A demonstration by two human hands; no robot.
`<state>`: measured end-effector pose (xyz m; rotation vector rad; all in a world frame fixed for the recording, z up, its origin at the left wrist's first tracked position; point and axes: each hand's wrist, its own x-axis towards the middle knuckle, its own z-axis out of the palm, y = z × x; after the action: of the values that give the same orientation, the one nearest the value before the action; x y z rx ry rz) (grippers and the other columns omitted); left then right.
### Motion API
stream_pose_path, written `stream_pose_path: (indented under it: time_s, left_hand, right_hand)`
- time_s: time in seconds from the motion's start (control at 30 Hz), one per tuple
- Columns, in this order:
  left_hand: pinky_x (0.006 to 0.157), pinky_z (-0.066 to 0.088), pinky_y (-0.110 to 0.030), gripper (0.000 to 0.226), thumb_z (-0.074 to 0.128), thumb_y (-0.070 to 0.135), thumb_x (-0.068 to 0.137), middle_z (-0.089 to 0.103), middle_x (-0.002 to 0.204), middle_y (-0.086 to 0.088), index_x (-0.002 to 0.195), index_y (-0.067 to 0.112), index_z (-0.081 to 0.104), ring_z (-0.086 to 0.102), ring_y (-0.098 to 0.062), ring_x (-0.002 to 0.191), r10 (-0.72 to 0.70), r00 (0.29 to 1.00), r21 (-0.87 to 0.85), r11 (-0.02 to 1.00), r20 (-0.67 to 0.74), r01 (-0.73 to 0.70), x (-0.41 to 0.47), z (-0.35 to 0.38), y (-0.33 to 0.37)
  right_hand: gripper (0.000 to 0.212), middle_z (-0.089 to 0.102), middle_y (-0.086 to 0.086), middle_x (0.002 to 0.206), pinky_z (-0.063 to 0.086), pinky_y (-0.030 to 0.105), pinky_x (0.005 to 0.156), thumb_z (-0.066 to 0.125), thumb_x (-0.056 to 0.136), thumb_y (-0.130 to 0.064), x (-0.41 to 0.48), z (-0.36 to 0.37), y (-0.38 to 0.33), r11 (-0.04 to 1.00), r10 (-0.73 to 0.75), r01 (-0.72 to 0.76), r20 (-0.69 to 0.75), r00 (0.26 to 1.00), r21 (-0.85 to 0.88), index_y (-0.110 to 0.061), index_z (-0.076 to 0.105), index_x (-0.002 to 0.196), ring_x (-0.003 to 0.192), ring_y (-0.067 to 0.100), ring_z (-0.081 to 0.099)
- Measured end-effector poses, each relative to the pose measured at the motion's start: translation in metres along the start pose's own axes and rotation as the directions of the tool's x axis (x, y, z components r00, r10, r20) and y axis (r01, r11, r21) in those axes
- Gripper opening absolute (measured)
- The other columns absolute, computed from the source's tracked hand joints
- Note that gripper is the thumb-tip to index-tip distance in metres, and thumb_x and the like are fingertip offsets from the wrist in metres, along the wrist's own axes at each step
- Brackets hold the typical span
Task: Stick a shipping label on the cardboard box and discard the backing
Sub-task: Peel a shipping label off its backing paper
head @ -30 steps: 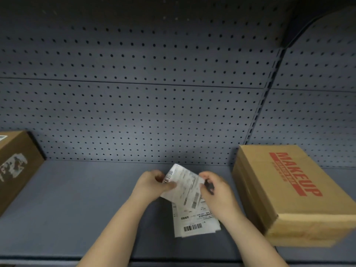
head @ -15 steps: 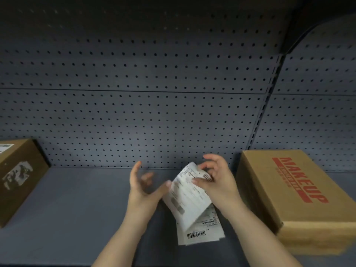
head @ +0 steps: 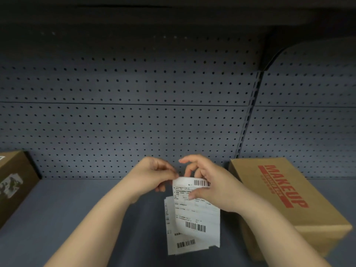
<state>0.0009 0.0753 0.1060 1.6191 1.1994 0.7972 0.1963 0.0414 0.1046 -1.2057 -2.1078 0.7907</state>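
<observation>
A white shipping label [head: 198, 214] with barcodes hangs upright above the shelf, its top edge held by both hands. My left hand [head: 152, 175] pinches the top left corner with thumb and fingertips. My right hand [head: 210, 182] grips the top right part, thumb on the front, other fingers spread above. More printed label sheets [head: 181, 243] lie flat on the shelf under the held one. A brown cardboard box [head: 285, 203] printed MAKEUP in red sits on the shelf just right of my right hand.
A second cardboard box [head: 13, 182] stands at the left edge of the grey shelf [head: 81, 199]. A perforated grey back panel [head: 134, 122] rises behind, with a dark upper shelf overhead.
The label has swung from tilted to hanging straight down. My left hand, open half a second ago, has closed on the top left corner. Both hands have risen slightly.
</observation>
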Motion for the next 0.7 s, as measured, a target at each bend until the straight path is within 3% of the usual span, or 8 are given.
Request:
stream_pose_path:
  time_s: [0.2,0.37,0.43,0.5,0.53,0.6,0.7]
  left_hand:
    - [0.039,0.034,-0.019,0.013,0.068,0.011,0.081,0.069,0.058,-0.002,0.070,0.014,0.074,0.045,-0.010,0.043,0.032,0.988,0.067,0.997,0.152,-0.042,0.001,-0.004,0.005]
    - [0.036,0.038,-0.018,0.021,0.064,0.000,0.082,0.073,0.062,-0.006,0.070,0.012,0.075,0.052,-0.009,0.041,0.014,0.965,0.023,1.000,0.262,-0.021,0.003,-0.006,0.005]
    - [0.035,0.037,-0.018,0.022,0.061,-0.003,0.082,0.074,0.065,-0.010,0.069,0.009,0.073,0.052,-0.010,0.040,-0.010,0.971,-0.060,0.998,0.238,0.025,0.003,-0.002,0.001]
    - [0.034,0.033,-0.017,0.014,0.062,-0.002,0.083,0.074,0.069,-0.015,0.074,0.003,0.072,0.049,-0.012,0.039,-0.050,0.988,-0.211,0.974,0.146,0.081,0.005,0.004,-0.005]
    - [0.034,0.033,-0.017,0.010,0.062,0.000,0.084,0.074,0.071,-0.017,0.078,0.000,0.071,0.048,-0.012,0.040,-0.085,0.993,-0.294,0.950,0.087,0.107,0.007,0.008,-0.009]
    - [0.035,0.035,-0.016,0.008,0.063,0.004,0.085,0.075,0.073,-0.016,0.084,0.000,0.069,0.049,-0.011,0.040,-0.154,0.988,-0.445,0.884,0.004,0.139,0.011,0.014,-0.016]
    - [0.037,0.044,-0.017,0.011,0.060,0.004,0.088,0.075,0.070,-0.013,0.083,0.002,0.069,0.055,-0.009,0.041,-0.205,0.978,-0.590,0.794,-0.026,0.151,0.014,0.024,-0.020]
  right_hand:
    - [0.070,0.060,-0.008,0.092,0.052,0.037,0.085,0.080,0.070,-0.008,0.003,-0.015,-0.002,0.999,0.028,-0.026,0.115,0.993,-0.019,-0.049,0.045,0.115,0.087,0.012,0.061]
    - [0.061,0.064,-0.010,0.088,0.054,0.041,0.083,0.080,0.071,-0.011,0.011,-0.025,0.002,0.998,0.051,-0.045,0.174,0.983,-0.039,-0.045,0.051,0.112,0.086,0.012,0.064]
    - [0.059,0.060,-0.015,0.106,0.049,0.041,0.094,0.081,0.071,-0.018,0.014,-0.023,0.009,0.994,0.052,-0.044,0.076,0.996,-0.097,-0.048,0.051,0.112,0.103,0.011,0.058]
    - [0.060,0.046,-0.017,0.129,0.029,0.038,0.110,0.081,0.070,-0.029,0.014,-0.018,0.016,0.960,-0.038,-0.008,-0.157,0.987,-0.281,-0.049,0.050,0.118,0.128,0.010,0.034]
    - [0.057,0.043,-0.016,0.131,0.024,0.036,0.110,0.080,0.071,-0.032,0.013,-0.015,0.017,0.942,-0.120,0.019,-0.283,0.952,-0.334,-0.044,0.052,0.119,0.131,0.011,0.027]
    - [0.039,0.052,-0.011,0.117,0.032,0.029,0.102,0.078,0.074,-0.029,0.010,-0.004,0.021,0.954,-0.201,0.070,-0.452,0.869,-0.290,-0.033,0.061,0.110,0.121,0.012,0.037]
    - [0.013,0.064,-0.009,0.091,0.051,0.031,0.080,0.071,0.082,-0.021,0.012,0.017,0.023,0.982,-0.127,0.052,-0.436,0.891,-0.180,-0.023,0.068,0.094,0.091,0.008,0.058]
